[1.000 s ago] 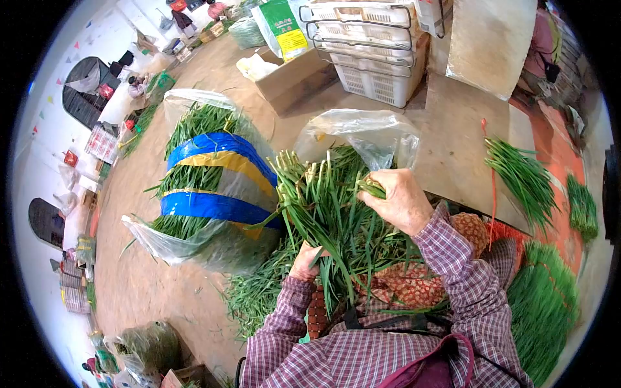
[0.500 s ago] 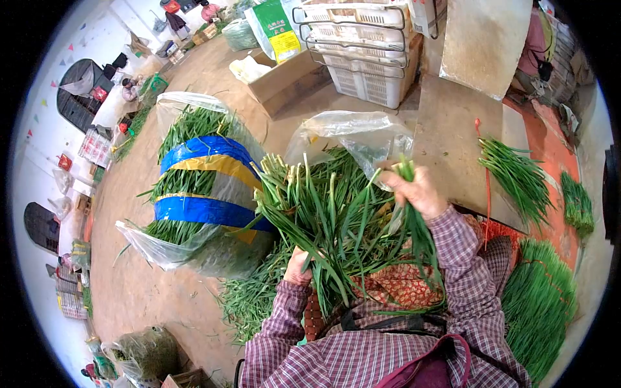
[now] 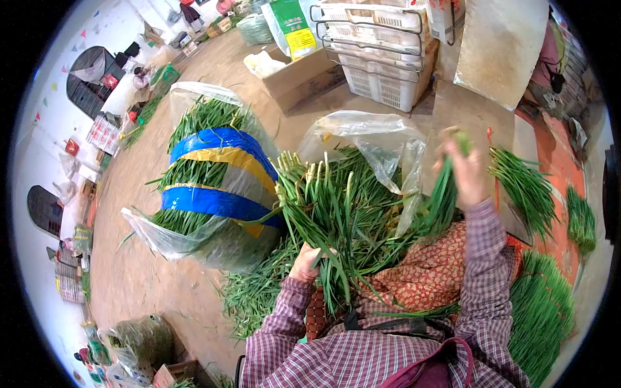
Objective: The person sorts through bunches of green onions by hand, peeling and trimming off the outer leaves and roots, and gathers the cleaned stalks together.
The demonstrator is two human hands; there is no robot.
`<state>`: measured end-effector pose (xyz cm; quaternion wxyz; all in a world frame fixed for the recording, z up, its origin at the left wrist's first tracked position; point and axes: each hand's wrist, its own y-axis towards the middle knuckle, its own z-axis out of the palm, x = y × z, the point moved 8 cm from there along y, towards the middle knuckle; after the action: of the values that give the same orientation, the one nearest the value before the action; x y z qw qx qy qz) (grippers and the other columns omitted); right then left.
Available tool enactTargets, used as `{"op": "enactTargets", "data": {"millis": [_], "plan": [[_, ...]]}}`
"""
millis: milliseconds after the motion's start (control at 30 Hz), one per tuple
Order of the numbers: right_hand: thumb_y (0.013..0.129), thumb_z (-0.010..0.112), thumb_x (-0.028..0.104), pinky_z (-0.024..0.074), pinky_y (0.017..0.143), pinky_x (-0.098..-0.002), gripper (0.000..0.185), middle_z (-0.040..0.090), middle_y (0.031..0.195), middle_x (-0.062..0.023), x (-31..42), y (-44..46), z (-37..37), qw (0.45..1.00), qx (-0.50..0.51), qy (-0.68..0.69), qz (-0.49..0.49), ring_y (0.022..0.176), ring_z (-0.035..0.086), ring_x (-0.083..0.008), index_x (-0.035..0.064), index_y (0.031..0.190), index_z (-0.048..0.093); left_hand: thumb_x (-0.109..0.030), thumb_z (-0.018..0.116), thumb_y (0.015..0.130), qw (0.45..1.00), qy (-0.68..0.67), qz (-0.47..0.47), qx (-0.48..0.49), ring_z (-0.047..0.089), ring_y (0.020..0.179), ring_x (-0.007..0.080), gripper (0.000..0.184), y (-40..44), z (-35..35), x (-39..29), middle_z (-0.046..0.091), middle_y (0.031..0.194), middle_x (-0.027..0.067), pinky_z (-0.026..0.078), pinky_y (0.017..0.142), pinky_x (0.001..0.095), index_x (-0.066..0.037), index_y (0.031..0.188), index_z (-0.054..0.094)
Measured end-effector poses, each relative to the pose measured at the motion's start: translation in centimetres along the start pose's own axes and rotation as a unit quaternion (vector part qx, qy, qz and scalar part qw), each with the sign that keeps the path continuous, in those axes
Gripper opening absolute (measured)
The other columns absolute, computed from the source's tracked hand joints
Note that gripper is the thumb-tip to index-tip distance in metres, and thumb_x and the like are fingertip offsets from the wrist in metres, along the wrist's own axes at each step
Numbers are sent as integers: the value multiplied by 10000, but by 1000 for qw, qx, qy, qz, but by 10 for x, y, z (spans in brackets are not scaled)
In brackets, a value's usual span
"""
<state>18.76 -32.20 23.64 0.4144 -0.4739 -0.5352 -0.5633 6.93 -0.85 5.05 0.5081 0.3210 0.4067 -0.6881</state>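
Observation:
My left hand (image 3: 306,261) is wrapped round a thick bunch of long green stalks (image 3: 323,207), pale cut ends pointing up. Slightly blurred, my right hand (image 3: 467,169) grips a smaller bunch (image 3: 441,197) over the board, its leaves hanging down to the left. Just right of it, a bunch (image 3: 525,184) lies by a red string on the board (image 3: 469,110). Behind my left hand's bunch, more greens fill an open clear plastic bag (image 3: 381,132). Loose leaves (image 3: 249,294) lie on the floor beside my left sleeve.
A plastic-wrapped bale (image 3: 220,202) with blue and yellow bands stands on the left. Further back are a cardboard box (image 3: 301,84) and stacked white crates (image 3: 378,77). On the right lie a small bunch (image 3: 580,220) and a large heap of greens (image 3: 540,317).
My right hand has moved right, from beside the bunch in my left hand to over the board, carrying its smaller bunch. My left hand keeps its hold.

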Motion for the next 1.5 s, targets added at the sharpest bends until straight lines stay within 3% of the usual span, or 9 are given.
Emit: {"op": "enactTargets", "data": {"millis": [167, 333, 567, 833, 967, 1067, 1233, 1333, 1500], "plan": [[826, 656, 387, 403, 373, -179, 341, 598, 645, -3, -24, -41, 116, 968, 248, -30, 26, 429, 459, -40, 60, 924, 657, -111, 656, 816, 999, 4, -19, 47, 649, 861, 224, 362, 6, 5, 13, 633, 1007, 99, 545, 732, 358, -44, 1143, 517], [845, 642, 316, 415, 408, -187, 196, 639, 732, 11, -33, -21, 88, 990, 120, 73, 19, 496, 494, -33, 124, 877, 668, -120, 668, 805, 999, 25, -17, 38, 648, 809, 221, 312, 1, 19, -8, 646, 922, 94, 544, 713, 355, -33, 1085, 562], [837, 596, 494, 481, 486, -208, 377, 620, 737, 18, -4, 28, -75, 971, -208, 113, -34, 556, 551, -66, 133, 944, 612, -81, 675, 783, 1000, 15, -22, 14, 647, 800, 203, 276, 2, 15, -1, 657, 917, 96, 544, 693, 331, -22, 1039, 588], [751, 621, 623, 488, 457, -251, 660, 630, 794, -85, -6, -20, 96, 979, 186, -82, -12, 517, 552, -97, 35, 1050, 585, 14, 655, 751, 1000, -21, -16, -8, 650, 807, 186, 344, 6, 31, -1, 650, 959, 100, 552, 697, 312, -8, 1082, 566], [806, 652, 486, 434, 436, -260, 452, 588, 565, -20, 1, -25, 123, 978, 163, -67, -109, 484, 539, -87, 34, 809, 668, -20, 684, 750, 1000, 11, -22, 20, 614, 871, 155, 444, 1, 52, -12, 627, 1000, 55, 509, 746, 286, -52, 1161, 518], [822, 668, 391, 410, 401, -231, 339, 591, 570, -2, -22, -20, 114, 984, 157, -72, -36, 432, 496, -67, 53, 796, 668, -1, 708, 712, 998, 63, -26, 4, 615, 811, 154, 489, 1, 60, -16, 629, 965, 64, 516, 661, 287, -40, 1155, 505], [854, 619, 387, 399, 373, -222, 317, 569, 587, 9, -1, 2, 50, 996, -34, -26, -77, 449, 498, -69, 80, 781, 640, -16, 716, 705, 998, -8, -50, 39, 612, 695, 180, 461, 2, 71, -16, 633, 890, 98, 497, 530, 295, -23, 1120, 517], [841, 607, 464, 445, 528, -270, 374, 603, 764, -23, 13, 25, -33, 965, -203, -117, -118, 636, 556, -109, 95, 882, 651, -8, 681, 730, 998, -14, -39, 48, 608, 672, 178, 418, 1, 68, -15, 631, 836, 94, 493, 526, 287, -14, 1112, 511], [861, 589, 426, 442, 691, -275, 352, 597, 823, -24, 53, 28, -82, 971, -189, -89, -115, 774, 557, -128, 93, 970, 629, -15, 678, 731, 998, -56, -32, 25, 589, 628, 164, 348, 2, 52, -11, 628, 808, 85, 486, 513, 275, -21, 1051, 540]]}}
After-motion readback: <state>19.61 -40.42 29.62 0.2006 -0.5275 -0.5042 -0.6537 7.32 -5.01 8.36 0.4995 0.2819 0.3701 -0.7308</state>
